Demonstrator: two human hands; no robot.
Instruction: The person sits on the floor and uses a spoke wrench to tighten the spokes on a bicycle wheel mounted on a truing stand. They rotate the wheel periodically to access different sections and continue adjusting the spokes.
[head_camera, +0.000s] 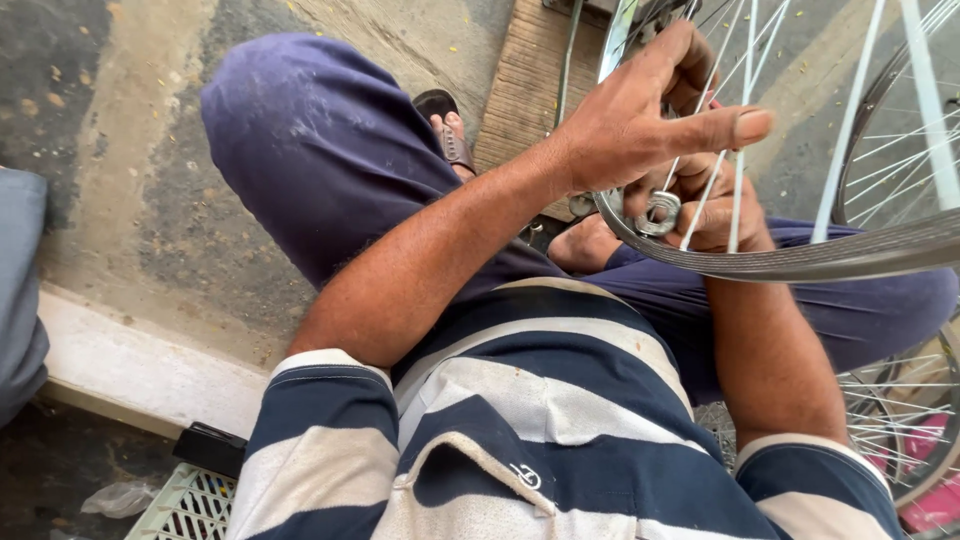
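Both grips are narrow: left hand (640, 120) pinches thin, bendable spokes (742, 130), right hand (705, 205) holds a small metal spoke wrench (660, 212) at the stiff, light wheel rim (800, 262).

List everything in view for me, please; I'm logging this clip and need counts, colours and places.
rim: one, silver metal, spoked, across the lap at upper right
spoke tool: one, small round grey metal piece, at the rim, in the right hand's grip
second wheel: one, silver spokes, lower right beside the thigh
board: one, brown wood, on the ground at top centre
sandal: one, brown, on the foot by the board
crate: one, pale green plastic, bottom left
kerb: one, white, left of the knee
left hand: one, on the spokes above the rim
right hand: one, behind the spokes, holding the spoke tool
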